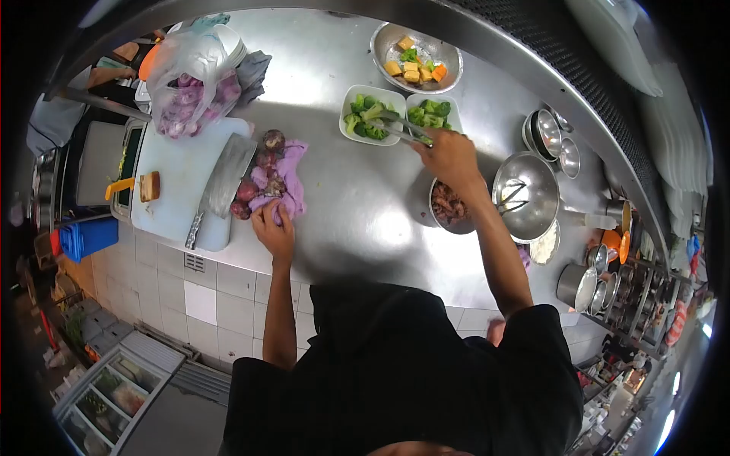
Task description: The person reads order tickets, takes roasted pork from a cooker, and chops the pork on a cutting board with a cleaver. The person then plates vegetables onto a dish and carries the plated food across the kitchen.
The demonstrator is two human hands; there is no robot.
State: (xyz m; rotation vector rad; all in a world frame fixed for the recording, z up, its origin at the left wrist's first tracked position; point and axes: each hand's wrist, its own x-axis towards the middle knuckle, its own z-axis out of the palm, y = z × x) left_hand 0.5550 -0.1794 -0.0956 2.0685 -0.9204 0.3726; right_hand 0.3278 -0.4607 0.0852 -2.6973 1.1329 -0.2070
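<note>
My right hand (451, 158) is closed around metal tongs (407, 129), whose tips reach over two square white bowls. Broccoli florets (365, 115) fill the left bowl (348, 99), and the right bowl (455, 106) holds broccoli too. Whether the tongs grip a floret, I cannot tell. On the left, my left hand (272, 228) has its fingers bent onto a purple cloth (291, 178). Several red onions (245, 190) lie beside the cloth and partly on it. Under my right forearm, a bowl of brown meat pieces (449, 205) is partly hidden.
A cleaver (232, 178) lies across the white cutting board (171, 171) at left, near a plastic bag of onions (190, 99). Behind the broccoli stands a metal bowl (378, 45) with tofu-like cubes. Another metal bowl (532, 171) with dark-handled utensils is at right. A steel shelf (487, 45) overhangs the counter.
</note>
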